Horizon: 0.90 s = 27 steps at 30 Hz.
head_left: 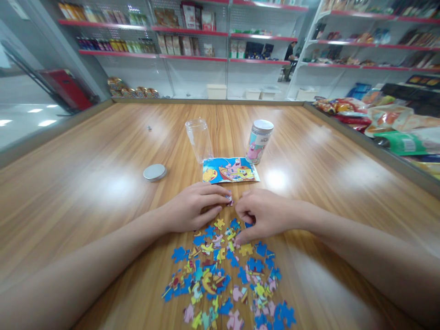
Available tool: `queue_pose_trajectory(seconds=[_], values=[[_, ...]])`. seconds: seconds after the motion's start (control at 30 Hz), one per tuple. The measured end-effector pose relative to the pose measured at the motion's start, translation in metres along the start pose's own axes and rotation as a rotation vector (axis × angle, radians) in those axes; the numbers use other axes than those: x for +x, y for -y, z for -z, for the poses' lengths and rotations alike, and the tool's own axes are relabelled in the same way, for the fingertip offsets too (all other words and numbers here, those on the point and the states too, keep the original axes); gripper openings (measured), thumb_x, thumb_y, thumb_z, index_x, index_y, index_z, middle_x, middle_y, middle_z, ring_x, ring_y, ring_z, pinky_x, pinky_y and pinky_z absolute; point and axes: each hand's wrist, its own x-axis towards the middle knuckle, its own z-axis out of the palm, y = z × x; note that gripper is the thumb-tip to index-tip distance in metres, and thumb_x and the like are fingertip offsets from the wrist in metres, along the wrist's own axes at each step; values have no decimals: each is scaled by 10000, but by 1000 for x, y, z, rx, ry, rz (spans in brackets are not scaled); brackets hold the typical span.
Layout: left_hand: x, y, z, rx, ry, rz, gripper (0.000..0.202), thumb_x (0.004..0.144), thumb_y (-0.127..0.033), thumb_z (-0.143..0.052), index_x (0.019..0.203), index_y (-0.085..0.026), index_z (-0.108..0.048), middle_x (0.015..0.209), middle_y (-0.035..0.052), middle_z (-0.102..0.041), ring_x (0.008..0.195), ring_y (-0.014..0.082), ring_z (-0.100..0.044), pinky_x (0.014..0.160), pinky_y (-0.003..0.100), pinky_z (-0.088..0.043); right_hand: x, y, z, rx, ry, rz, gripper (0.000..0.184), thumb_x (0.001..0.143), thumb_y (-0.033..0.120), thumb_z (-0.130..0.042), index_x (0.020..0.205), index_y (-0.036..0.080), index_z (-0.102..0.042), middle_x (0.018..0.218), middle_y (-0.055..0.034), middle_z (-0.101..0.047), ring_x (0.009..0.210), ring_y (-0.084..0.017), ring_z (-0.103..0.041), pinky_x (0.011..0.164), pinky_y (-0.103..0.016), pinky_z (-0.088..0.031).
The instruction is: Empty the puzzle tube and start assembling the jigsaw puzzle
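Observation:
My left hand (195,205) rests on the table with its fingers stretched out. Its fingertips touch a small pink-and-white jigsaw piece (229,198) lying on the wood. Opposite it, my right hand (266,213) hovers low with curled fingers and the thumb held apart, over the upper edge of the spread pieces; nothing shows in its grasp. Blue, yellow and pink jigsaw pieces (233,259) lie loose below both hands. A cartoon picture card (231,170) lies flat just beyond my fingers.
Behind the card stand a clear plastic jar (199,140) and a printed canister (259,141) with a silver top. A silver lid (154,172) lies to the left. Packaged snacks (388,123) sit beyond the table's right edge, and stocked shelves (192,32) line the back.

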Motion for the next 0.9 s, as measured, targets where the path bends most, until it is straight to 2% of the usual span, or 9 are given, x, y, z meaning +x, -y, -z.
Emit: queue_pose_trajectory(seconds=[0.5,0.57,0.73,0.9], values=[[0,1,-1,4,-11,-5,329,946,-166,-568,1259,-199,-665,1287,107,-677,1154,220,-662,1000,404,-564,-1,-2,1,7,-1,22,500,791,599,-741,646,170,-529,622,40,-513,596,-97,-438,591,-249,-267],[-1,1,-1,5,-14,-6,328,946,-168,-570,1258,-197,-666,1285,111,-677,1150,219,-664,997,403,-566,-1,-2,1,27,0,33,460,819,555,-728,654,169,-539,620,40,-521,599,-97,-450,598,-247,-279],[-1,0,-1,-1,-13,1,329,945,-168,-569,1258,-197,-668,1281,113,-679,1143,221,-667,994,406,-568,-1,-3,3,75,1,39,242,844,332,-695,698,164,-600,643,34,-555,616,-100,-490,619,-242,-312],[0,-1,0,1,-13,1,324,950,-169,-563,1255,-199,-668,1276,113,-682,1137,219,-670,995,405,-566,-1,-4,5,93,15,42,230,842,316,-692,694,163,-604,629,39,-547,607,-99,-494,619,-242,-321]])
